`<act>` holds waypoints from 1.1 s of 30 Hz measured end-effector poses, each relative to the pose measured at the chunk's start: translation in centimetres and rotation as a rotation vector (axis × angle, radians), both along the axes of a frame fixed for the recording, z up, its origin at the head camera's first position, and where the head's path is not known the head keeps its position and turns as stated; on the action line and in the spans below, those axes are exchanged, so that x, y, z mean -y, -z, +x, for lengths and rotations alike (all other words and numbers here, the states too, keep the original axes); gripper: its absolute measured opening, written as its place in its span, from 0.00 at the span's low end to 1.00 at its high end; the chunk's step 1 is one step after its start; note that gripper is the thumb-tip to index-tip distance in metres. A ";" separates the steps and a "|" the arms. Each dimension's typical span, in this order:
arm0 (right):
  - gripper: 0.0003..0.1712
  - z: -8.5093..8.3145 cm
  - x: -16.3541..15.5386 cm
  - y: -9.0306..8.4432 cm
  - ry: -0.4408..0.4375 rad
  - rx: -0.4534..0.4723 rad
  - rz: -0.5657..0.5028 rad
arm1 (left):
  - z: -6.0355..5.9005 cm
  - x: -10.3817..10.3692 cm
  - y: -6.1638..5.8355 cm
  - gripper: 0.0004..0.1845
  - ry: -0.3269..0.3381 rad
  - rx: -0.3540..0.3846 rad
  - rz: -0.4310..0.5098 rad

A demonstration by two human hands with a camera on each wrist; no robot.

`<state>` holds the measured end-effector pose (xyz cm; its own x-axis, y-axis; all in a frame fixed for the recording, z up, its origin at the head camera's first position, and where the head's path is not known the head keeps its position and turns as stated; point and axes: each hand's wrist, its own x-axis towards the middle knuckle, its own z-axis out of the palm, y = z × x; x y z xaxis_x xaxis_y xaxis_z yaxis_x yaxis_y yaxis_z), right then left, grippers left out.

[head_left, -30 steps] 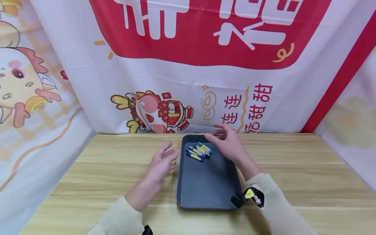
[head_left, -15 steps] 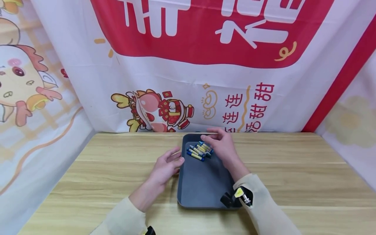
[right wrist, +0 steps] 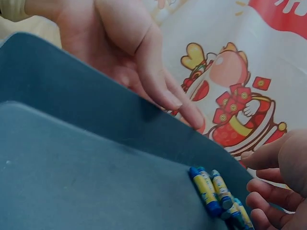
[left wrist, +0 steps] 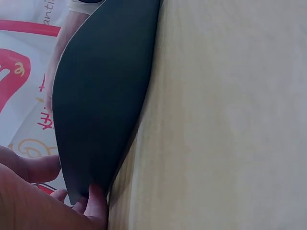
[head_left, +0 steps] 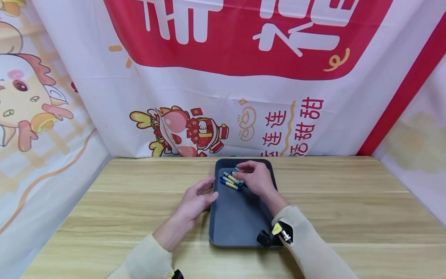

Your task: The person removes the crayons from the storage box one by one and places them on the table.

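Note:
Several short crayons [head_left: 231,185] with yellow and blue wrappers lie in a loose pile near the far end of a dark grey tray [head_left: 237,221]. Over the pile, my right hand [head_left: 257,179] reaches down with thumb and fingers spread apart, the fingertips right at the crayons. In the right wrist view, the right hand's fingers are beside the crayons [right wrist: 206,191] with nothing between them. My left hand [head_left: 196,199] is at the tray's left side, fingers loosely extended. Its fingertips touch the outer wall [left wrist: 103,86] and rim in the left wrist view.
The tray lies lengthwise on a wooden table [head_left: 139,201], its far end close to a printed cloth backdrop [head_left: 223,89]. A black wrist camera [head_left: 266,238] on the right sleeve hangs over the tray's near right corner.
My right hand has come down and left from above the tray's far right corner to the crayons. My left hand has moved right to the tray's left side. The crayons show no clear shift.

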<state>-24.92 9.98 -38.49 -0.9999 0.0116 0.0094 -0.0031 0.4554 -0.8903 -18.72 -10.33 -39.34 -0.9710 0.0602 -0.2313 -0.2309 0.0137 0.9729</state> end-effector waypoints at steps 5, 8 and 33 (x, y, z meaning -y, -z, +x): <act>0.15 -0.1 0.2 0.5 0.003 0.012 0.082 | -0.2 0.1 0.3 0.32 0.003 0.002 -0.001; 0.14 -0.1 0.4 0.8 -0.006 0.013 0.118 | -0.2 0.2 0.3 0.32 0.004 0.007 0.000; 0.09 -0.3 0.7 1.5 -0.057 0.021 0.271 | -0.1 0.1 0.1 0.32 0.003 0.046 -0.025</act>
